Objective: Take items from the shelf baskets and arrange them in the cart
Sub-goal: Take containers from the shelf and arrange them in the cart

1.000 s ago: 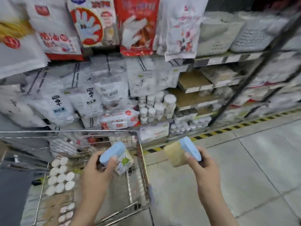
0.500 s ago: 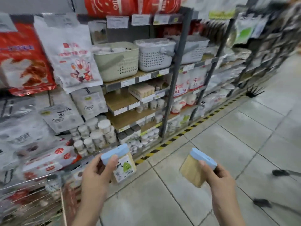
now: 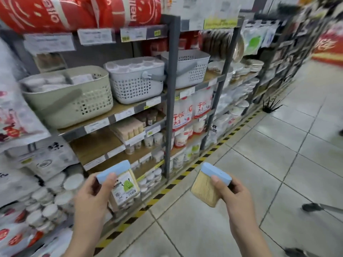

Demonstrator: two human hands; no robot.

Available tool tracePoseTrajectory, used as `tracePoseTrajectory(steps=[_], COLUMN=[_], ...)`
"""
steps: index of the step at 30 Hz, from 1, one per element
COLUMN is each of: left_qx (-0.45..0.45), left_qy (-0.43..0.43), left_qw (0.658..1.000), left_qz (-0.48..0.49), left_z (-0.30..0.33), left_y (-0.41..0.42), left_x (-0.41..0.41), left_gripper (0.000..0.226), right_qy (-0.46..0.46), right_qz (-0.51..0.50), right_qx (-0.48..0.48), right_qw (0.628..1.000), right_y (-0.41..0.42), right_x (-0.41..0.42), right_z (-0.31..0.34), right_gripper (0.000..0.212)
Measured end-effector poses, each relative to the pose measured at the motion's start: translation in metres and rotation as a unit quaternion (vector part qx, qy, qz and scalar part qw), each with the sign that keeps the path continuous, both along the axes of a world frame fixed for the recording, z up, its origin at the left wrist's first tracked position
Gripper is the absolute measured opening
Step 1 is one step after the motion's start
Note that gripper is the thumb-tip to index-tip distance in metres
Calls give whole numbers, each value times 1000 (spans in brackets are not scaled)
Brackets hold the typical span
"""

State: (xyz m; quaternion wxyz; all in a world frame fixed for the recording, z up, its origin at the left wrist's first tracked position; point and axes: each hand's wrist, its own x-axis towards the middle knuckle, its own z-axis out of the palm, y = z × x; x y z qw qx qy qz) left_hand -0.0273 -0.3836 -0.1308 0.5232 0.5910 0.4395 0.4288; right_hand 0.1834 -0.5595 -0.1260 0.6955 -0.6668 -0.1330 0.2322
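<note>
We face a tall grey shelf unit [image 3: 171,93] running along the tiled aisle floor [image 3: 278,164], and on its upper wooden board sit three perforated baskets: a beige basket [image 3: 74,101] at the left, a pale grey basket [image 3: 137,84] in the middle, and a second grey basket [image 3: 193,68] past the upright. The cart is not in view, so we judge it lies outside the frame, and to do this step well we should find it first rather than release blind. Our left hand [image 3: 92,197] curls its fingers and thumb round a labelled toothpick box [image 3: 120,182] with a blue lid, held upright low in front of the shelf. Our right hand [image 3: 235,195] pinches a second toothpick box [image 3: 209,184] by its blue lid, tilted, out over the floor. We should keep both grips firm on the lids, level the tilted one, and set the boxes down side by side in the cart.
</note>
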Motion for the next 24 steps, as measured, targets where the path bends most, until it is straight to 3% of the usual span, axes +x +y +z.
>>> tracePoseTrajectory(steps=[7, 14, 17, 20, 24], left_qx=[-1, 49, 51, 41, 43], left_qy=[12, 12, 12, 17, 23], left_qw=[997, 987, 991, 997, 999], left_qz=[-76, -151, -123, -69, 8], left_z=[28, 47, 49, 50, 52], left_y=[60, 79, 84, 92, 103], left_x=[153, 289, 334, 370, 406], left_gripper=[33, 24, 22, 24, 20], right_qy=[-6, 7, 19, 26, 18], right_qz=[-72, -107, -79, -23, 52], right_qx=[7, -4, 1, 6, 13], right_qw=[997, 994, 997, 999, 998], right_y=[28, 53, 76, 103, 138], right_x=[124, 249, 304, 359, 423], right_z=[17, 4, 0, 3, 20], right_gripper=[32, 44, 44, 58, 53])
